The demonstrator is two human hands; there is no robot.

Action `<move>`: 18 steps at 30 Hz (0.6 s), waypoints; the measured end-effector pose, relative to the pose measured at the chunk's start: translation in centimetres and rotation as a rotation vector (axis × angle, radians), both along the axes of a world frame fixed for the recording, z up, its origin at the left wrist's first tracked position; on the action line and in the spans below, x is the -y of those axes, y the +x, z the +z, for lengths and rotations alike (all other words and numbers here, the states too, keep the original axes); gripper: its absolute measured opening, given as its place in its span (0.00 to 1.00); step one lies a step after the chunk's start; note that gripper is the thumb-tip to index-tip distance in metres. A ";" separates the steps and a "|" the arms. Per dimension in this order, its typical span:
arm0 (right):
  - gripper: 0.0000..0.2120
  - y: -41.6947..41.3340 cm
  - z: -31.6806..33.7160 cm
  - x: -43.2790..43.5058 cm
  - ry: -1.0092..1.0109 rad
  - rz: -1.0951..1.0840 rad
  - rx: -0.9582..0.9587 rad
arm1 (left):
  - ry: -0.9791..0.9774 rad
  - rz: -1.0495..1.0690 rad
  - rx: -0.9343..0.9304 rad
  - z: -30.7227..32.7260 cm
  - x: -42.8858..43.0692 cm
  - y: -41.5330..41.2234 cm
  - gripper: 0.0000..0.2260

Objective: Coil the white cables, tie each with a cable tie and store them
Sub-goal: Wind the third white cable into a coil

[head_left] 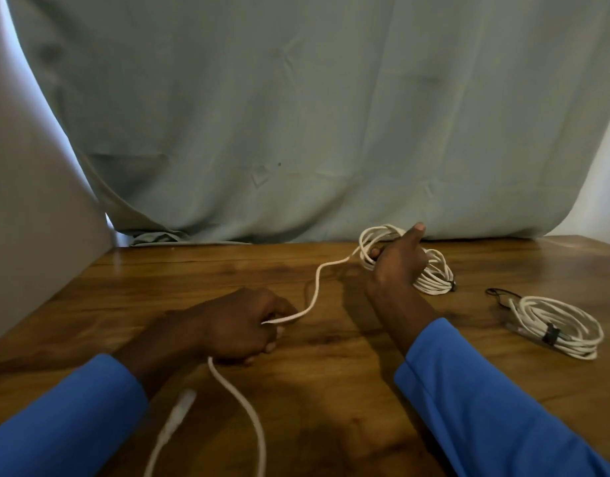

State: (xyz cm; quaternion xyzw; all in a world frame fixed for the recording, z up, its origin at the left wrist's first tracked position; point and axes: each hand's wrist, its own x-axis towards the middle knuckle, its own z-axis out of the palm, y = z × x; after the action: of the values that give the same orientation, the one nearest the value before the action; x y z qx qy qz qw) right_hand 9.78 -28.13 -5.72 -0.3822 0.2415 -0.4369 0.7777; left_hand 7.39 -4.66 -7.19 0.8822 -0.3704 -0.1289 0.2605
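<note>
While the right grip curls round a part-wound coil of white cable near the worktop's far edge, the left grip pinches the loose run of the same cable nearer the front edge. The plug end lies unwound by the front edge. A first tied coil rests just behind the right grip, and a second tied coil lies toward the right edge, banded by a black tie. By this showing, two cables seem finished. The third awaits winding and tying, and no coil is yet stored.
</note>
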 end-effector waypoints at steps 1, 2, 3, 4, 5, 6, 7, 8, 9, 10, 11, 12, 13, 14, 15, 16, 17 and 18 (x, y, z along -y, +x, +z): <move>0.27 0.3 -0.4 0.3 -0.054 -0.040 -0.031 | 0.088 -0.026 0.123 0.1 0.3 -0.5 0.08; 0.27 0.3 -0.7 0.2 -0.115 -0.061 -0.057 | 0.187 -0.049 0.261 0.1 0.8 -1.0 0.08; 0.28 0.3 -0.9 -0.2 -0.178 -0.068 -0.071 | 0.282 -0.067 0.380 0.1 1.5 -1.6 0.10; 0.27 0.2 -1.0 -0.8 -0.226 -0.060 -0.065 | 0.357 -0.082 0.467 0.1 2.2 -2.3 0.11; 0.27 0.2 -1.0 -1.4 -0.258 -0.031 -0.058 | 0.412 -0.107 0.535 0.1 2.9 -3.1 0.13; 0.27 0.1 -1.0 -1.9 -0.282 0.001 -0.056 | 0.434 -0.150 0.589 0.2 3.7 -3.9 0.15; 0.28 0.3 -1.2 -2.3 -0.325 0.019 -0.067 | 0.421 -0.201 0.633 0.5 4.2 -4.6 0.15; 0.29 0.3 -1.4 -2.8 -0.395 0.023 -0.086 | 0.385 -0.243 0.672 0.7 4.6 -5.4 0.16; 0.30 0.5 -1.8 -2.9 -0.488 0.023 -0.102 | 0.340 -0.274 0.717 1.1 4.8 -5.8 0.15; 0.29 0.5 -2.1 -2.9 -0.582 0.026 -0.102 | 0.292 -0.293 0.760 1.4 4.6 -6.0 0.14; 0.28 0.5 -2.3 -2.9 -0.667 0.040 -0.099 | 0.245 -0.302 0.806 1.6 4.3 -6.0 0.14; 0.26 0.4 -2.4 -2.9 -0.732 0.074 -0.091 | 0.194 -0.305 0.852 1.8 3.8 -5.8 0.14; 0.22 0.3 -2.4 -2.9 -0.784 0.125 -0.079 | 0.137 -0.293 0.884 1.9 3.2 -5.5 0.15; 0.19 0.1 -2.3 -3.1 -0.829 0.190 -0.057 | 0.076 -0.266 0.896 1.9 2.6 -5.1 0.17; 0.17 -0.1 -2.2 -3.4 -0.867 0.259 -0.033 | 0.008 -0.232 0.899 1.9 2.1 -4.6 0.18; 0.16 -0.5 -2.0 -3.9 -0.889 0.329 -0.007 | -0.062 -0.194 0.903 1.7 1.7 -3.9 0.18; 0.15 -0.8 -2.0 -4.2 -0.892 0.406 0.021 | -0.142 -0.156 0.909 1.5 1.2 -3.2 0.17; 0.15 -1.3 -1.9 -4.8 -0.862 0.497 0.052 | -0.236 -0.112 0.908 1.3 0.8 -2.6 0.15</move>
State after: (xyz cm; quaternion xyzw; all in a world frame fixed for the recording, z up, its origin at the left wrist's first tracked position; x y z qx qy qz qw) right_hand 8.48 -23.36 -7.59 -0.7041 -0.0789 -0.3076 0.6351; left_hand 4.80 -5.49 -5.87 0.7924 -0.5059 0.2991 0.1634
